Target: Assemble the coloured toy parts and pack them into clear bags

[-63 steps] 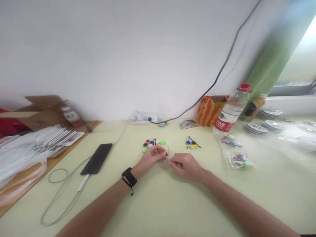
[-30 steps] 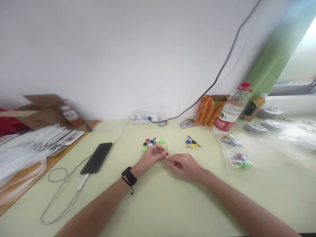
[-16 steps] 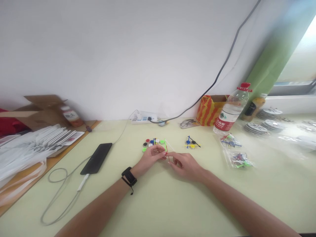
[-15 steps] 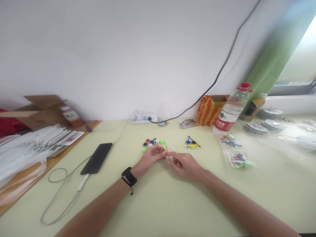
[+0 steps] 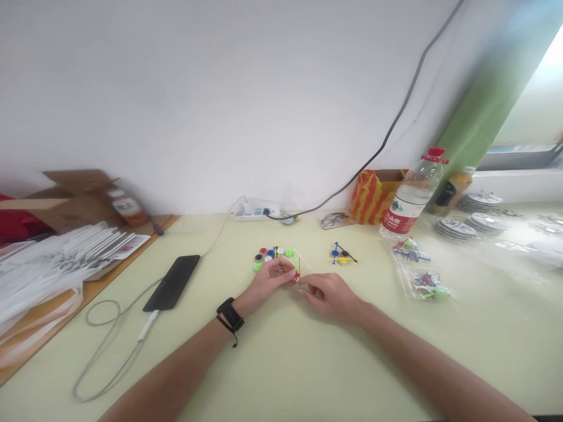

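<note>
My left hand (image 5: 269, 280), a black band on its wrist, pinches a small red plastic piece (image 5: 297, 274) at its fingertips. My right hand (image 5: 331, 296) meets it from the right and pinches a thin red stick (image 5: 299, 266) that stands nearly upright between the two hands. Just beyond my left fingers lies a cluster of small coloured discs (image 5: 270, 256) in red, blue, green and white. An assembled blue, yellow and black stick piece (image 5: 342, 255) lies on the pale green table (image 5: 281, 357) to the right of them.
A black phone (image 5: 172, 282) on a grey cable lies to the left. Two clear bags of coloured parts (image 5: 420, 269) and a water bottle (image 5: 411, 202) stand to the right. A power strip (image 5: 256, 211), a striped bag (image 5: 372, 198), white sheets (image 5: 57, 258) and cardboard boxes border the table.
The red stick has swung from leaning to nearly upright between my fingertips. My right hand has edged closer to my left. Nothing else on the table moved.
</note>
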The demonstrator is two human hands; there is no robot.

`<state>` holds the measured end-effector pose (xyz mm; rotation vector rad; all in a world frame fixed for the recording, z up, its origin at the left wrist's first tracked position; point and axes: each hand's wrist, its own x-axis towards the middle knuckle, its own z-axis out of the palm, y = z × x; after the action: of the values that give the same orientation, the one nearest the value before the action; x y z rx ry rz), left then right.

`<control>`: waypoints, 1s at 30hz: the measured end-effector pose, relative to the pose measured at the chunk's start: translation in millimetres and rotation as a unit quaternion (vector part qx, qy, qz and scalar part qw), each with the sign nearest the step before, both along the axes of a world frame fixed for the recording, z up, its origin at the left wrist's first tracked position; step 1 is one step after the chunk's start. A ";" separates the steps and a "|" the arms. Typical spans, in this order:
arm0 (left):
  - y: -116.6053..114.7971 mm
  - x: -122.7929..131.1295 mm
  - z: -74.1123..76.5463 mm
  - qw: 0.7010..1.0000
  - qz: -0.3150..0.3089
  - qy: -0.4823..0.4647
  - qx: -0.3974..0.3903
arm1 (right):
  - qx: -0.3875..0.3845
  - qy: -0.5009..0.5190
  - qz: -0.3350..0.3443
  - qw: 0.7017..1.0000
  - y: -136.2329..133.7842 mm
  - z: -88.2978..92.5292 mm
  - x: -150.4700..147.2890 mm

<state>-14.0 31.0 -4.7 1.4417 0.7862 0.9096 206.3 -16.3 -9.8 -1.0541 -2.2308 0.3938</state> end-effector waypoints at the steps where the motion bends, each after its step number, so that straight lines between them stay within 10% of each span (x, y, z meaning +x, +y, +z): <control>1: -0.1 0.1 0.3 1.000 0.000 0.001 0.001 | -0.002 0.000 0.000 1.000 0.1 0.0 -0.1; 30: 0.0 0.2 -0.9 1.000 -0.001 0.007 0.006 | -0.048 -0.064 0.022 0.997 -6.3 14.0 -2.7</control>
<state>-13.8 31.0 -5.6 1.4602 0.7917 0.9042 203.6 -22.6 4.2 -1.1080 -2.3724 0.4687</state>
